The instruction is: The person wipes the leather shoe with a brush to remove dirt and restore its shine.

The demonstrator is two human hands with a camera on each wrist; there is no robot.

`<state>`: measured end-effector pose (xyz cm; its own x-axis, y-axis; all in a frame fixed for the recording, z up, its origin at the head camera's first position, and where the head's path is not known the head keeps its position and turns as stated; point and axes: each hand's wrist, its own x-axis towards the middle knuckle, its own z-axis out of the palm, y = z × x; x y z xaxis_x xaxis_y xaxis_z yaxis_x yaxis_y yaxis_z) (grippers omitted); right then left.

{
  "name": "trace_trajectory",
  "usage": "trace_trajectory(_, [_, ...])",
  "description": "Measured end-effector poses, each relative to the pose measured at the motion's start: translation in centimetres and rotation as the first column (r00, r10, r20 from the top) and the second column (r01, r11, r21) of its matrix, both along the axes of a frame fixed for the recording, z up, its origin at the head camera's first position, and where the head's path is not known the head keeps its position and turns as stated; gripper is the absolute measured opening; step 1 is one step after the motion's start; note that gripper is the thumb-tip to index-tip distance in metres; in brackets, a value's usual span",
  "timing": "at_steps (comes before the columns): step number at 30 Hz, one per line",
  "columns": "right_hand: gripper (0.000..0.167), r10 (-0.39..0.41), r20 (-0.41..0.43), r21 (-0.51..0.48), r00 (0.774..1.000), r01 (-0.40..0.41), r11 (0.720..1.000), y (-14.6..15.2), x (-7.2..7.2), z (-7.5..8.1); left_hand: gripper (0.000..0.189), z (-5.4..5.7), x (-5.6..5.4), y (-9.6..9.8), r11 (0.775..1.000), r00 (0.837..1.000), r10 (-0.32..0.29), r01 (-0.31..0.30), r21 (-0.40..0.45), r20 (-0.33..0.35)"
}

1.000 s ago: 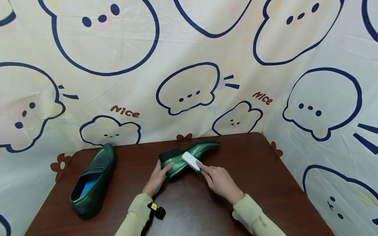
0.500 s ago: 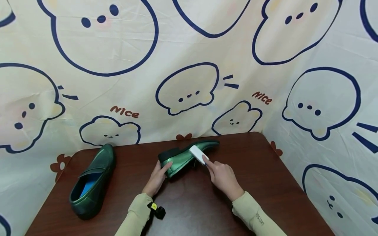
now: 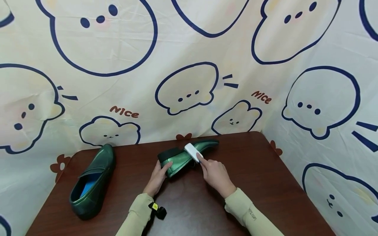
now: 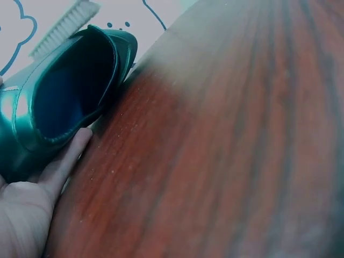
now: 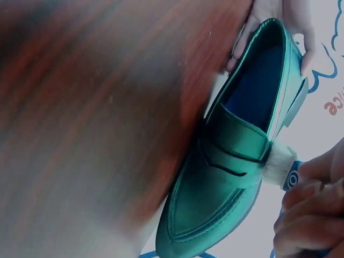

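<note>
A green penny loafer (image 3: 179, 162) lies tipped on its side at the middle of the table, dark heel to the left and toe to the far right. My left hand (image 3: 156, 181) grips it round the heel, thumb on the near side. In my right hand (image 3: 218, 175) is a white brush (image 3: 192, 151), index finger stretched along its back. The right wrist view shows the pale bristles (image 5: 278, 163) against the shoe's side, beside the strap. The left wrist view looks into the loafer's opening (image 4: 75, 91), with the brush bristles (image 4: 67, 27) behind it.
A second green loafer (image 3: 98, 190) with a blue insole stands upright at the left of the brown table (image 3: 189, 213). A cream cloth (image 3: 189, 49) with cartoon bears hangs close behind the table and along its right side.
My right hand has swept the brush right towards the toe, then back left towards the middle of the shoe. The left hand and the loafer have stayed almost in place.
</note>
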<state>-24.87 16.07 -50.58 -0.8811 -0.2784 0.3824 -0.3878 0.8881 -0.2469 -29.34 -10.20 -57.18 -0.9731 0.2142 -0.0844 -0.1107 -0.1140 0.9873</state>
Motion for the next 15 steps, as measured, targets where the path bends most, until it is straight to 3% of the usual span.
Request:
trace_trajectory(8, [0.045, -0.172, -0.088, 0.003, 0.981, 0.173, 0.985, 2.4, -0.8, -0.8, 0.071, 0.1, 0.0, 0.4, 1.0, 1.0, 0.006, -0.006, -0.019, -0.002])
trace_trajectory(12, [0.045, -0.262, -0.065, -0.043, 0.963, 0.26, 0.965, 3.9, -1.5, -0.9, 0.071, 0.1, 0.0, 0.3, 1.0, 1.0, 0.009, -0.009, -0.024, -0.002])
trace_trajectory(15, [0.046, -0.264, -0.031, -0.078, 0.964, 0.261, 0.962, 4.2, -1.6, -0.7, 0.071, 0.1, 0.0, 0.2, 1.0, 1.0, 0.014, -0.014, -0.028, 0.001])
